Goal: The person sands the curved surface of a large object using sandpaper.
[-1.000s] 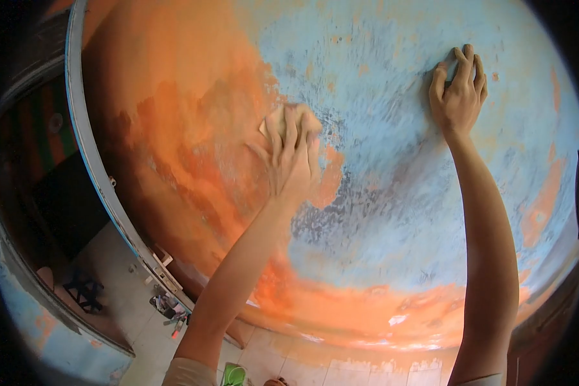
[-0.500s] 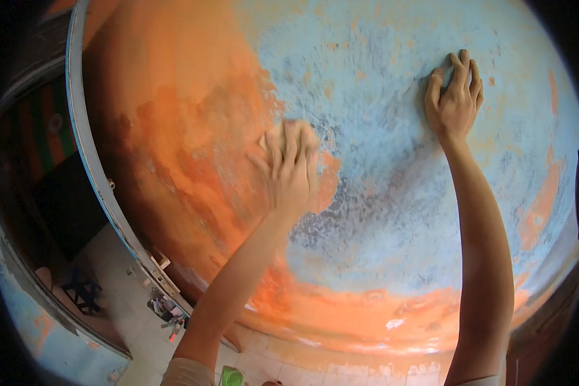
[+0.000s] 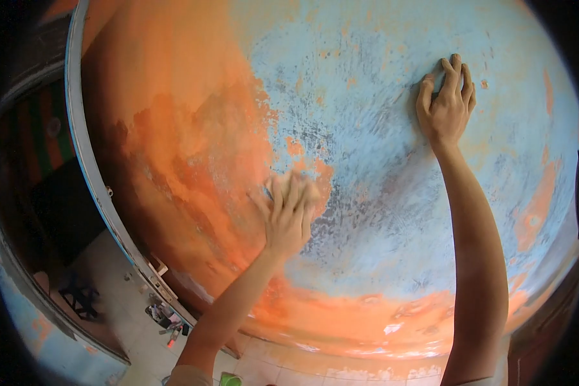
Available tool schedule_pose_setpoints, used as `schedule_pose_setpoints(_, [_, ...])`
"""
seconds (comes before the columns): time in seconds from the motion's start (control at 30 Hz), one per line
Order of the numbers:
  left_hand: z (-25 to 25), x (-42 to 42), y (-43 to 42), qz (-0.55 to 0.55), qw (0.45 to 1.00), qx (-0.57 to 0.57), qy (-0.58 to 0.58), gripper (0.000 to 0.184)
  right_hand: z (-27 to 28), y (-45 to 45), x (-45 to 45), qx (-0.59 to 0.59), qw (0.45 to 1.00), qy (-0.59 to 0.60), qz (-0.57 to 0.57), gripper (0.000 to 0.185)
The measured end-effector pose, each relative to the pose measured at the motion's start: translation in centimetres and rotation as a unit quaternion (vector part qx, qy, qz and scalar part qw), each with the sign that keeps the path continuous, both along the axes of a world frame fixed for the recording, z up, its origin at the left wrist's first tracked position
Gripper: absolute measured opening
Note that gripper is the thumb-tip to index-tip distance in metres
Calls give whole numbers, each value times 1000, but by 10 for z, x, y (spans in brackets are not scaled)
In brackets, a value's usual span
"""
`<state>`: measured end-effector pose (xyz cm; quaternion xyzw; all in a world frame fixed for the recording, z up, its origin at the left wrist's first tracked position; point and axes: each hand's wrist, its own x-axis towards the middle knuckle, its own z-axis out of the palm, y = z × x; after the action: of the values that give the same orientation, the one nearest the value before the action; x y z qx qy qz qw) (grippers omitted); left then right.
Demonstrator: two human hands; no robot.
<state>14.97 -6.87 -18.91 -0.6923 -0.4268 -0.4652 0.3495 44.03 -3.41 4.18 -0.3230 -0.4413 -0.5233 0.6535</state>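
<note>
A large wall (image 3: 367, 212), painted orange on the left and worn light blue on the right, fills most of the view. My left hand (image 3: 288, 222) presses against it near the border of the two colours. Under its fingers shows a pale flat pad (image 3: 310, 192), blurred by motion; its exact kind cannot be made out. Higher on the right, my right hand (image 3: 445, 109) rests on the blue paint, fingers apart and slightly bent, holding nothing.
A grey door frame (image 3: 96, 186) runs down the left side of the wall, with a dark opening beyond. Small items (image 3: 164, 316) lie by its foot on the tiled floor (image 3: 135, 347). A green object (image 3: 230, 379) shows at the bottom edge. Dark blue stool-like legs (image 3: 80, 299) stand inside.
My left hand has slid down the wall with the pale pad. My right hand stays on the blue paint, appearing slightly lower and further left as the view shifts.
</note>
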Motion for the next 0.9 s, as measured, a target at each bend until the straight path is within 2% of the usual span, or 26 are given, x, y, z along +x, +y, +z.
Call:
schedule_pose_setpoints(0.1, [81, 12, 2, 15, 999, 22, -31, 45, -1, -3, 0, -11, 1000, -1, -4, 42])
schedule_pose_setpoints(0.13, [102, 14, 7, -14, 998, 44, -42, 45, -1, -3, 0, -15, 1000, 2, -6, 42])
schedule_pose_setpoints(0.2, [107, 15, 12, -43, 995, 68, -52, 46, 0, -3, 0, -14, 1000, 1, -2, 42])
schedule_pose_setpoints(0.27, [88, 12, 18, 7, 994, 113, 11, 48, -2, -1, 0, -11, 1000, 1, 5, 42])
schedule_pose_setpoints(0.33, [28, 17, -8, 123, 988, -27, 85, 47, -1, 1, 2, -12, 1000, 0, 10, 42])
schedule_pose_setpoints(0.4, [-39, 11, -5, -63, 998, -26, 9, 47, -1, 0, 2, -14, 1000, -1, 8, 42])
schedule_pose_setpoints(0.5, [-70, -3, -3, -57, 995, -79, 16, 47, -2, -2, 1, -17, 1000, 1, 8, 43])
schedule_pose_setpoints(0.57, [-42, -6, -5, -34, 997, -63, 27, 45, -2, -4, -2, -22, 1000, 0, 15, 43])
schedule_pose_setpoints(0.67, [47, 1, -3, 2, 1000, 3, 15, 43, -3, -5, 0, -36, 999, 0, 20, 43])
schedule_pose_setpoints(0.73, [97, 6, 9, -58, 996, 46, -39, 42, -2, -3, 0, -30, 999, -1, 11, 43])
schedule_pose_setpoints(0.83, [110, 11, 13, -24, 994, 94, -46, 43, -2, -4, 0, -36, 999, -1, 0, 42])
schedule_pose_setpoints(0.87, [96, 14, 11, -28, 994, 91, -49, 43, -3, -5, 0, -38, 999, -3, -4, 42])
schedule_pose_setpoints(0.9, [70, 17, 6, -31, 997, 44, -52, 42, -3, -5, 0, -33, 999, -2, -6, 40])
